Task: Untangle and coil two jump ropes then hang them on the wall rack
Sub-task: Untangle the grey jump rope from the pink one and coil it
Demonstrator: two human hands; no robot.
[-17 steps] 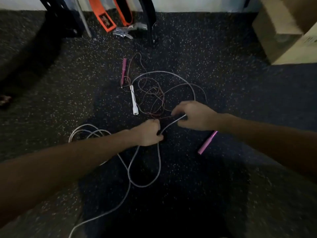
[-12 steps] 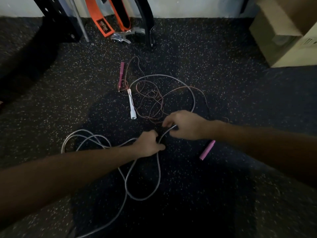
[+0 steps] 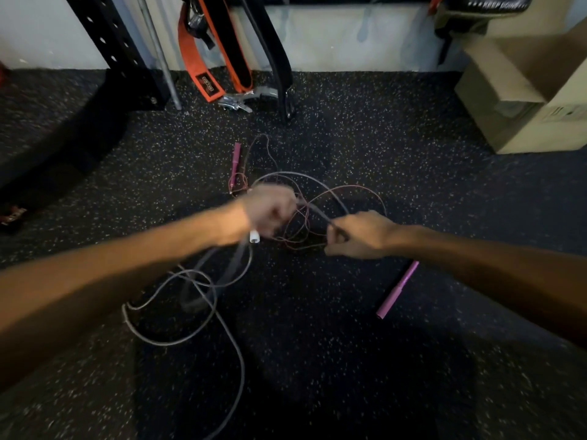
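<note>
- Speckled black rubber flooring covers the whole space, dim and shadowed near the bottom, with a pale wall running along the far edge.
- Against that far wall stand a black perforated upright, hanging orange-and-black straps and, at far right, stacked cardboard boxes.
- Both ropes lie tangled on the floor mid-scene: a thin reddish rope knotted through the loops of a thicker grey rope, whose slack trails off to the near left.
- One pink handle lies at the far side of the knot; the other pink handle lies apart to the near right.
- The left hand is blurred; it looks closed into a fist over the white handle, whose end pokes out below it.
- The right hand is curled, fingers pinched on a strand of the grey rope at the right edge of the knot.
- The step in hand appears to be separating the ropes. It would go best by keeping the right pinch steady as an anchor and feeding the white handle back through the loops one crossing at a time.
- Pulling hard risks tightening the thin reddish rope around the grey one; slack is the safer friend.
- Coiling and hanging are not yet begun.
</note>
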